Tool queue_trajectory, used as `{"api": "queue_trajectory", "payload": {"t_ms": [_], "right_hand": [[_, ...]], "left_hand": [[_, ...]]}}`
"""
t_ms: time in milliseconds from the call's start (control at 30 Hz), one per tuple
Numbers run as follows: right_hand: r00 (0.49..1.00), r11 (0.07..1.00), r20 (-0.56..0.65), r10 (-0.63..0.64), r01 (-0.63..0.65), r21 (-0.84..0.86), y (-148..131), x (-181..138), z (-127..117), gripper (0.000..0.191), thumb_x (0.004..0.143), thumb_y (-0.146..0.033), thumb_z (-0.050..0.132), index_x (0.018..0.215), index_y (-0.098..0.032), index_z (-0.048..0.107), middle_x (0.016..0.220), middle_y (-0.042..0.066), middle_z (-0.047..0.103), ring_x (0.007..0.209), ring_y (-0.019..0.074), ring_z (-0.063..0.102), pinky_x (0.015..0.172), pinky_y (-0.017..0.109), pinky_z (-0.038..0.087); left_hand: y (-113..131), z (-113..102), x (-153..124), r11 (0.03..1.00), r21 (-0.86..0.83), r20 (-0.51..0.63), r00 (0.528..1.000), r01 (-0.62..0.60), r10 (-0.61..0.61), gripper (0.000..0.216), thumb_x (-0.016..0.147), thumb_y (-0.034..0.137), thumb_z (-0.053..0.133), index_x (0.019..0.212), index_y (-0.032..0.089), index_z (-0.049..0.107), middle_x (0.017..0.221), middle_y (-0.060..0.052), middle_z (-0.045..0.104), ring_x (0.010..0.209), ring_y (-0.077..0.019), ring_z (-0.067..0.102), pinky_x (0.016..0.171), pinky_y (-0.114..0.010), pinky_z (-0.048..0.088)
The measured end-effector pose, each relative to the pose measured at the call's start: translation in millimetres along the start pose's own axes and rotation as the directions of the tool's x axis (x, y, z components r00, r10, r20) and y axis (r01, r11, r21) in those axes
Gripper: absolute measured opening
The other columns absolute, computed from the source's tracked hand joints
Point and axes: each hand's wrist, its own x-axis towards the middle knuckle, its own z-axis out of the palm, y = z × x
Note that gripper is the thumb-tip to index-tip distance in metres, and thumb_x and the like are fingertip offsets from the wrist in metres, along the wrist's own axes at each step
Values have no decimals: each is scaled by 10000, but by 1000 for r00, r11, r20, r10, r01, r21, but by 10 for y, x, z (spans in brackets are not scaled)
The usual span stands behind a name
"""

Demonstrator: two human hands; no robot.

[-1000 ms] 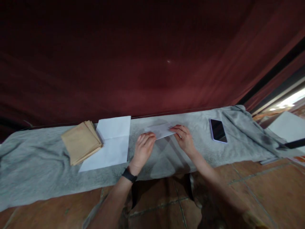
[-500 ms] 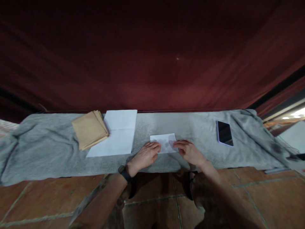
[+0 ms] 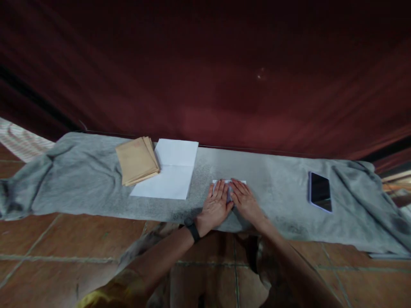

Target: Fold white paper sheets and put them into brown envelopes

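Observation:
A small folded white paper [image 3: 229,197] lies on the grey cloth [image 3: 272,192] in front of me, mostly hidden under my hands. My left hand [image 3: 215,205] lies flat over its left part, fingers stretched out and pointing away from me. Over the right part rests my right hand [image 3: 244,200], also flat, its fingers angled towards the left. Only the far edge and a narrow strip of the paper between the two hands show. Neither hand grips anything.
Left of my hands lie white sheets [image 3: 175,179] with a crease across them. A stack of brown envelopes [image 3: 136,162] partly covers the sheets. A phone [image 3: 320,191] lies at the right. Behind the cloth-covered surface hangs a dark red curtain [image 3: 205,94]; tiled floor [image 3: 80,244] is below.
My hands have gone from holding the paper's near corners to lying flat on top of it, fingers extended. The camera view has shifted and tilted a little.

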Motion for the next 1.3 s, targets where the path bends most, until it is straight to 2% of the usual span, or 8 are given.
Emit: {"api": "queue_trajectory", "payload": {"t_ms": [200,367,467,633,967,1300], "right_hand": [[1000,976,-18,0,-4,-219,-6,-80,67,508,1069,-338,302,1536,-168,409,1624,116,352,1503,253,314,1226,480,258],[998,949,-56,38,-54,-312,18,-162,83,532,1065,-354,328,1562,-167,361,1634,122,325,1503,278,307,1215,488,241],[995,943,-72,62,-82,-323,45,-202,84,564,1065,-393,323,1571,-141,335,1630,139,329,1497,289,314,1211,490,240],[991,939,-89,99,-123,-320,55,-219,86,582,1064,-426,327,1569,-136,337,1620,145,346,1488,296,327,1209,492,238],[978,933,-144,149,-187,-308,-1,-186,118,588,1046,-453,391,1563,-174,358,1607,157,369,1466,291,375,1194,480,268],[970,937,-102,223,-242,-253,-44,-149,69,565,1031,-428,405,1542,-187,403,1602,142,381,1462,287,389,1197,502,263]], "left_hand": [[15,53,2,997,-3,-50,995,82,-83,631,1019,378,339,1529,6,315,1609,-227,327,1532,-307,228,1245,-517,236],[-50,49,9,989,19,-44,988,150,-149,704,1015,497,374,1524,12,338,1621,-237,292,1529,-328,229,1242,-512,245],[-85,38,12,987,32,-34,987,159,-158,774,987,590,408,1522,33,359,1623,-240,287,1526,-345,235,1238,-514,248],[-88,14,22,985,46,-29,986,164,-163,803,976,632,394,1531,53,364,1627,-231,284,1531,-341,227,1239,-516,238],[-86,23,44,975,114,-11,981,193,-193,757,1000,590,347,1551,70,347,1629,-206,295,1530,-313,244,1248,-493,208],[-111,-33,47,984,81,-7,988,156,-156,712,1002,580,333,1512,90,413,1611,-202,341,1523,-320,263,1220,-516,261]]}}
